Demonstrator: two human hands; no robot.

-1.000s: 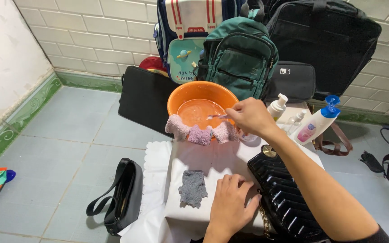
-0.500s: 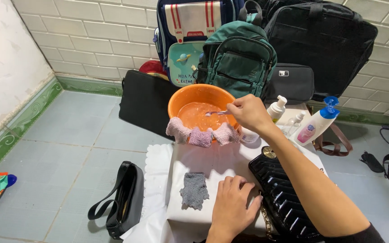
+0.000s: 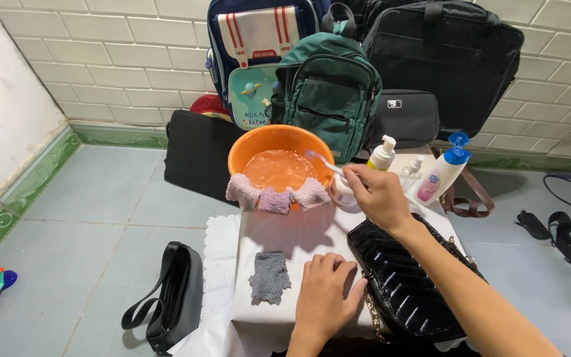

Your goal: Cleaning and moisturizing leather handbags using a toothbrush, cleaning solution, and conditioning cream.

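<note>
Toothbrush (image 3: 318, 160), pinched at its handle by the closed fingers of the right hand (image 3: 377, 195), raised with its head over the rim of the orange basin (image 3: 239, 153) of water. Left hand (image 3: 323, 301) lies flat and open on the white-covered table (image 3: 299, 235), between a grey cloth (image 3: 269, 276) and a black quilted handbag (image 3: 401, 284). Pink cloths (image 3: 275, 194) drape the basin's near rim.
</note>
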